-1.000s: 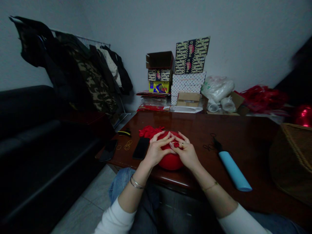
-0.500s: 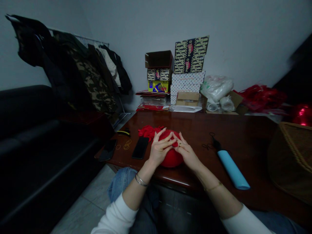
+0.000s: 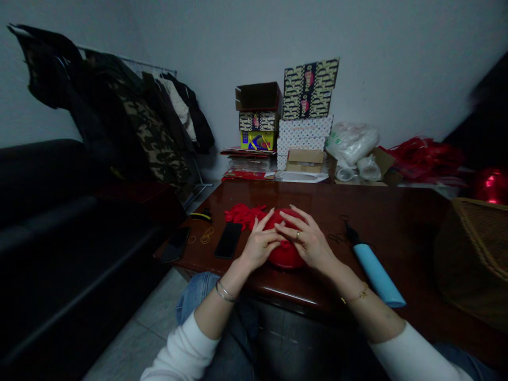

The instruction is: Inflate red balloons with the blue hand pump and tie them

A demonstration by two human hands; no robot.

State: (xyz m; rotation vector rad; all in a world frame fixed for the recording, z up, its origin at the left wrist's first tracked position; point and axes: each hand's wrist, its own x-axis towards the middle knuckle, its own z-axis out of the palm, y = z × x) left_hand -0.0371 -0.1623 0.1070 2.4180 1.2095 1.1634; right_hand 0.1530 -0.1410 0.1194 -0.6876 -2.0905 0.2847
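A round, inflated red balloon (image 3: 286,257) rests on the brown table near its front edge. My left hand (image 3: 260,242) lies over its left side, thumb and fingers pinched together at the balloon's knot or neck. From the right, my right hand (image 3: 311,243) covers the top of the balloon, its fingertips meeting the left ones at the same spot. The fingers partly hide what they grip. A heap of limp red balloons (image 3: 240,216) lies just behind my left hand, next to a black phone (image 3: 228,241).
A blue hand pump (image 3: 379,275) with a black end lies on the right of the table (image 3: 369,211). A wicker basket (image 3: 472,264) stands at the right edge. On the left are thin yellow rings (image 3: 205,236) and a second phone (image 3: 175,245). Stacked boxes (image 3: 305,140) stand behind.
My right hand has shifted slightly right and its fingers have spread over the balloon. The left fingers remain pinched near the neck. Other things stay in place.
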